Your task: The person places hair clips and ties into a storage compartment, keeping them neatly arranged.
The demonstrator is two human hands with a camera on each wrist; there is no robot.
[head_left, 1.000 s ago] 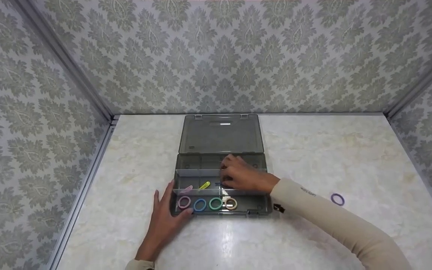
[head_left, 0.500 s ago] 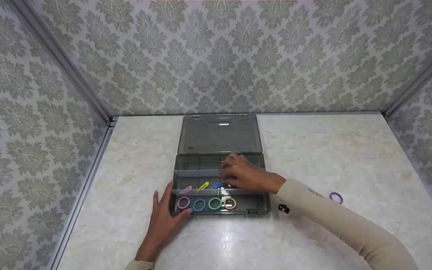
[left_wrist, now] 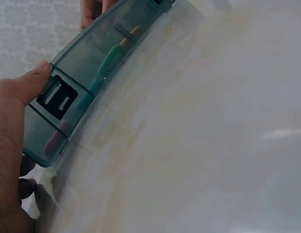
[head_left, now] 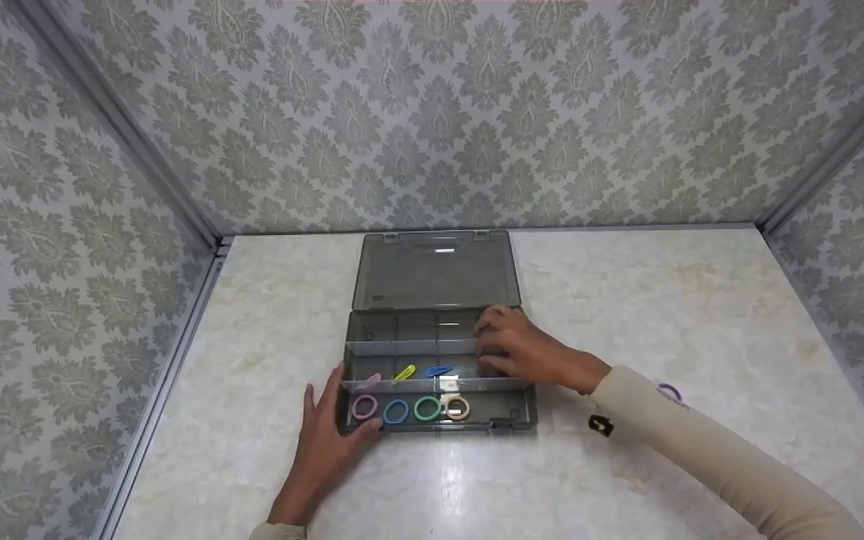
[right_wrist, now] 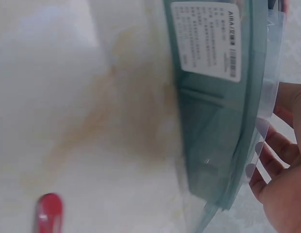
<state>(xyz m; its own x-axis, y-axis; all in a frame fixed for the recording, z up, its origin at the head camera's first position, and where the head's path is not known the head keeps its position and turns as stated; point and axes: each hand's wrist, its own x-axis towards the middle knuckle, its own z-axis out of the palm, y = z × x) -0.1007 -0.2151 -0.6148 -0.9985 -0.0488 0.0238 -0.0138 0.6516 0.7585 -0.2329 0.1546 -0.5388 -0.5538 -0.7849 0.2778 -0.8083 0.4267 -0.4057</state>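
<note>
The box on the bench looks light, stiff and slick, best steadied at the near left corner your left hand grips; your right hand bends over its right compartments, any hold impossible to tell.

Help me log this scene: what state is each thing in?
Box: open
Lid: swung back
Pink ring: boxed
Blue ring: boxed
Green ring: boxed
Beige ring: boxed
Pink clip: boxed; snap unclear
Yellow clip: boxed; snap unclear
Blue clip: boxed; snap unclear
Purple ring: unboxed, partly hidden by sleeve
Black object: unboxed, on table
Red object: blurred, cut off
</note>
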